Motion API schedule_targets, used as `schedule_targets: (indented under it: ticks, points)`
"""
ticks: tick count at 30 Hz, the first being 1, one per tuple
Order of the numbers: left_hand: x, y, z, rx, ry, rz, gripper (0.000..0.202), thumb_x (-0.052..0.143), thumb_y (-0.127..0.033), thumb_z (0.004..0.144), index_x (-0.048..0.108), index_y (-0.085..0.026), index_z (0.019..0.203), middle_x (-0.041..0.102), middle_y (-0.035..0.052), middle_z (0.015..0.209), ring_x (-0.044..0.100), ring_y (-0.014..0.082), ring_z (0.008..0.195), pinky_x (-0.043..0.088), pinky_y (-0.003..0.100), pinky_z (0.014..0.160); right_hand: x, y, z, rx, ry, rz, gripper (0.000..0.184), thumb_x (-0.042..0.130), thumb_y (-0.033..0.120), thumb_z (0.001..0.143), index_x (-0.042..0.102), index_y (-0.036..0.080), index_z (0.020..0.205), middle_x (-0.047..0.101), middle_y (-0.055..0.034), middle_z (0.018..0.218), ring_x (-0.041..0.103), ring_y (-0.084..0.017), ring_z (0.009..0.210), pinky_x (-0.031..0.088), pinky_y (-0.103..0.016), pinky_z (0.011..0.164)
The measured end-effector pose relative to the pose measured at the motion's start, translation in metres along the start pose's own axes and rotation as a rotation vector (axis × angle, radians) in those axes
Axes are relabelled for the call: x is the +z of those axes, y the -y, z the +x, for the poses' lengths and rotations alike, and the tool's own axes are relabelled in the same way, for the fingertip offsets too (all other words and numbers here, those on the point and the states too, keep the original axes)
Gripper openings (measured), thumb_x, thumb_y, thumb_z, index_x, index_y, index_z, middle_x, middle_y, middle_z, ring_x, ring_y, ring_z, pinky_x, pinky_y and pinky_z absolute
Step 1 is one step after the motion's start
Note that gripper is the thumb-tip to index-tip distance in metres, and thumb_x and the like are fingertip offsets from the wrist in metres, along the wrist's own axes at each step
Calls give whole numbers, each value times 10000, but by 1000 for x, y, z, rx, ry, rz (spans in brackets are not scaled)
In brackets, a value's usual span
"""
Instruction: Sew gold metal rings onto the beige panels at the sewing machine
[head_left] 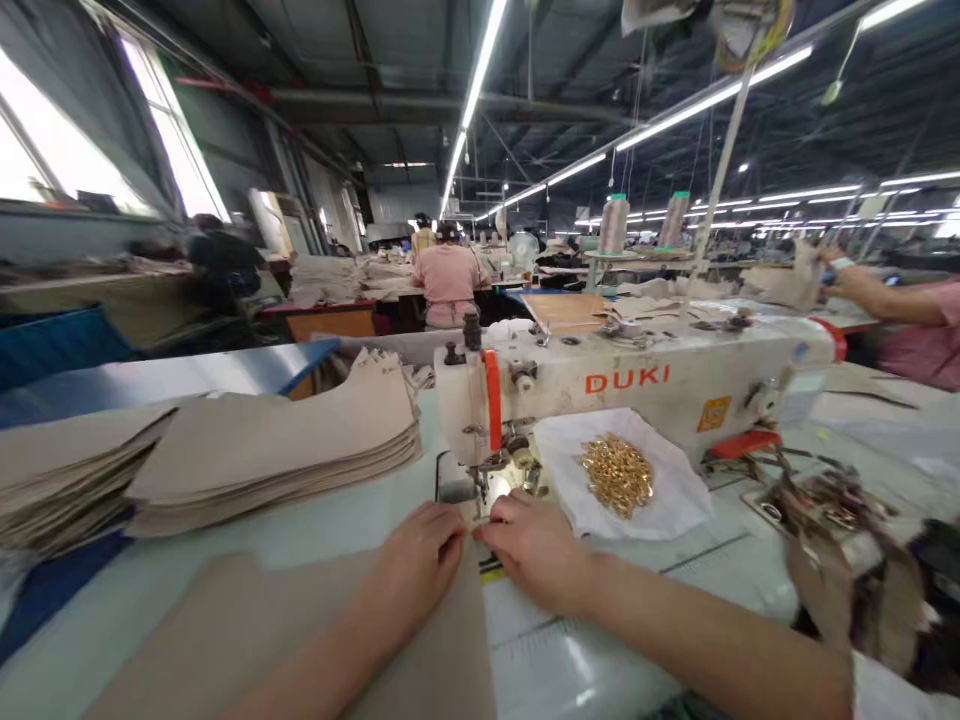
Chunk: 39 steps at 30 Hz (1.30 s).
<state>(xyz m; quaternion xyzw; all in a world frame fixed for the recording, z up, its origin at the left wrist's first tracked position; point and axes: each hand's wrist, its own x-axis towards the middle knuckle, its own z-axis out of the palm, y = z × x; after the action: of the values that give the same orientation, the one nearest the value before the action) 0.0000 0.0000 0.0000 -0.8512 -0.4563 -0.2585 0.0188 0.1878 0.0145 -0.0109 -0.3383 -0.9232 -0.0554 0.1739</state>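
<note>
My left hand (416, 565) lies on a beige cut piece (247, 630) on the table, fingers curled and pressing its far edge toward the needle. My right hand (536, 545) sits beside it, fingers pinched on the same edge just in front of the presser foot (491, 480) of a white DUKI sewing machine (637, 385). The fingertips of both hands nearly touch. What lies under the foot is hidden by my fingers.
Stacks of beige cut pieces (285, 450) lie at left. A white cloth holds a heap of small gold metal parts (616, 472) right of the needle. Dark strap pieces (832, 530) pile at right. Other people work at tables behind, one in pink (448, 282).
</note>
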Motion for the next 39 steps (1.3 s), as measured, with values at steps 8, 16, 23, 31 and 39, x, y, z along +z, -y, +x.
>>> schedule_targets:
  ticks: [8,16,23,31,39]
  points:
    - [3,3,6,37,-46,-22,202,469,-95,802,577,-202,670,665,25,717,631,183,716,522,284,655,-18,-2,-12,-109,37,-30,116,545,161,885,606,179,981,583,-34,884,506,-210,865,418,-305,733]
    - [8,6,4,72,-94,-46,207,452,-110,831,588,-193,700,660,33,729,632,198,730,523,312,674,-42,6,-27,-290,90,-64,123,541,208,932,590,153,1031,608,-46,1031,526,-204,956,436,-321,835]
    - [11,8,3,82,-86,-59,207,472,-127,857,561,-194,682,638,19,708,617,187,707,519,303,650,-11,12,-6,-238,-82,-12,97,528,223,932,592,149,930,643,-39,921,560,-194,886,446,-330,829]
    - [12,11,-1,104,-93,-56,198,448,-124,885,568,-204,750,642,11,734,615,182,715,522,299,651,3,8,-8,-280,-52,70,80,558,220,926,605,164,892,669,-27,971,567,-173,929,442,-303,864]
    - [16,13,-1,120,-112,-57,226,416,-156,924,568,-205,764,640,12,732,610,182,717,521,301,655,7,8,-9,-269,-69,102,75,568,212,913,601,160,870,656,-30,945,563,-178,930,443,-309,872]
